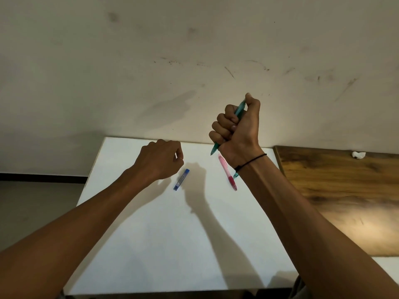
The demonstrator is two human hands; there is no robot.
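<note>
Here, the teal pencil (239,112) is held tilted in the air above the far edge of the white table (151,244). It is clasped in the fist of the right hand (239,130), thumb capping its upper end, tip pointing down. The left hand (160,160) hovers nearby, fingers curled; whether it pinches anything cannot be told. A blue lead case (181,179) lies between the hands, and a pink pencil (227,171) lies beside the right wrist. A wooden tabletop (345,190) adjoins on the right.
</note>
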